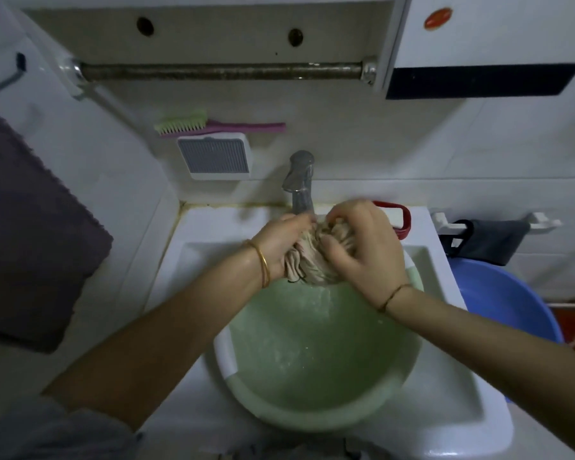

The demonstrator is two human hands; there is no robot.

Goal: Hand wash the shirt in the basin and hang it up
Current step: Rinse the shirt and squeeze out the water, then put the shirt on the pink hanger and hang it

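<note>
The shirt [316, 254], a beige wad bunched into tight folds, is held above the far rim of the green basin [312, 410], just under the spout of the metal tap [300, 184]. Both hands clamp on it: the left hand [279, 244] grips the lower end with fingers curled round the cloth, and the right hand [362, 247] closes over the upper end from the other side, thumb pressing into the folds. The two hands nearly touch across the bundle. Below them the basin holds cloudy water and sits in the white sink [445, 410]. Beyond the right hand's knuckles a red handle [402, 217] shows, partly hidden by that hand. Farther right stand a blue tub [512, 303] and a dark cloth [492, 240] hung on a white rack. Behind the hands, on the wall, a white soap holder [216, 157] carries a pink-handled brush [213, 126], under a metal rail [223, 71]. Left of the left forearm hangs a purple towel [30, 227].
</note>
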